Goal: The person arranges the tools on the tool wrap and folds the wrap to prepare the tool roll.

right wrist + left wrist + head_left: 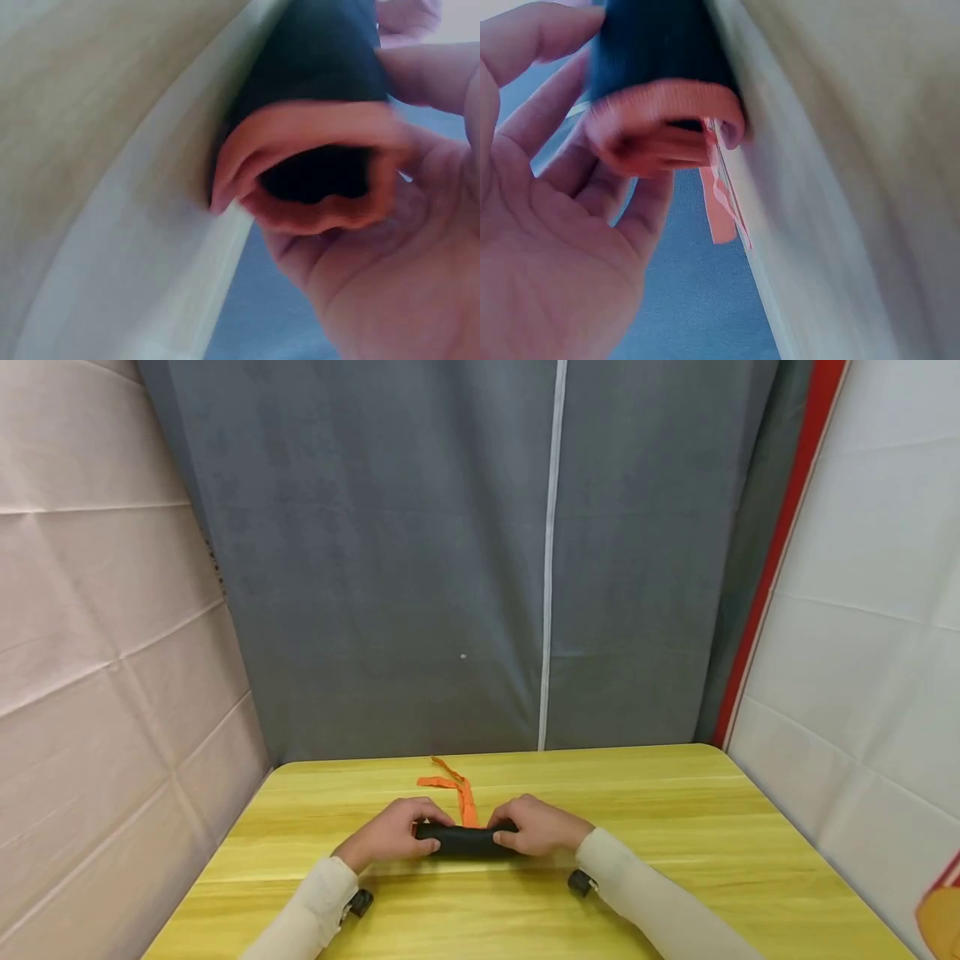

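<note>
A black fabric roll with orange edging (467,842) lies crosswise near the middle of the table in the head view. My left hand (390,835) holds its left end, thumb on the near side and fingers behind. At the opposite end my right hand (542,827) grips it in the same way. Orange ties (468,802) trail from behind the roll towards the back edge. In the left wrist view, orange trim (664,101) rings the rolled end, with folded layers inside. The right wrist view shows the other end's orange trim (322,124) around a dark hollow.
The yellow wood-grain table (675,877) has rounded back corners. A grey curtain (375,568) hangs behind its back edge. Pale cloth walls stand left (97,693) and right (862,652), the right one with a red border (780,560).
</note>
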Available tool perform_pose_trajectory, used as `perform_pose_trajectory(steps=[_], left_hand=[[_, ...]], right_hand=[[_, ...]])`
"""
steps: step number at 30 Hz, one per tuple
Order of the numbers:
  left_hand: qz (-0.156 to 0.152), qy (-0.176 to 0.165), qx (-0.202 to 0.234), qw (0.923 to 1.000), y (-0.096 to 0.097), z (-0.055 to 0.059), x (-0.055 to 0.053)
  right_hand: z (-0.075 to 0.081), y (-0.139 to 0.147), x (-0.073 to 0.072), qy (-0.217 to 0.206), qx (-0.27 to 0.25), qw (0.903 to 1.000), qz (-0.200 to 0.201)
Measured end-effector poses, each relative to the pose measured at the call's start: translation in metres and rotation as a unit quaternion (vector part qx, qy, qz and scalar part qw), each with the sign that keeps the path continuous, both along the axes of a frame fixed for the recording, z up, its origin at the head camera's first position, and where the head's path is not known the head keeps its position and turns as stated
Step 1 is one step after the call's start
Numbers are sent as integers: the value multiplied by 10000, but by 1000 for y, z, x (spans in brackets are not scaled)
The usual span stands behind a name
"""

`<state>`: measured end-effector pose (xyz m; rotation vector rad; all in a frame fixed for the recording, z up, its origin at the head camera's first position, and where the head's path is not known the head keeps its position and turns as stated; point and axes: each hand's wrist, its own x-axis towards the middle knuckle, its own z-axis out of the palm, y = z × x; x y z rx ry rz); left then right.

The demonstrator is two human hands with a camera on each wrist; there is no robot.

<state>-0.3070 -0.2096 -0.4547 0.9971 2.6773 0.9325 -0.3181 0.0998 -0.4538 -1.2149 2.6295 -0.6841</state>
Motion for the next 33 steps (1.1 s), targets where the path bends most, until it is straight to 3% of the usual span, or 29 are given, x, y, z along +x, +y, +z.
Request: perform_pose_trajectory(steps=[6,13,18,27,33], left_hand=[[85,151,-379,9991,7,2,2],[202,431,-851,9952,16,5,2],[283,383,-758,9960,16,2,-2],[384,-68,-502,9980,7,-5,0],[309,43,-529,9981,7,-4,4]], right_hand=[[-3,2,-4,-287,-27,9996,-23],[-4,1,-7,69,64,9999,-117],[-6,-1,-6,303,62,9991,-281],[-7,0,-2,-15,-14,9987,-502],[-8,4,1,-180,-81,9987,-478]])
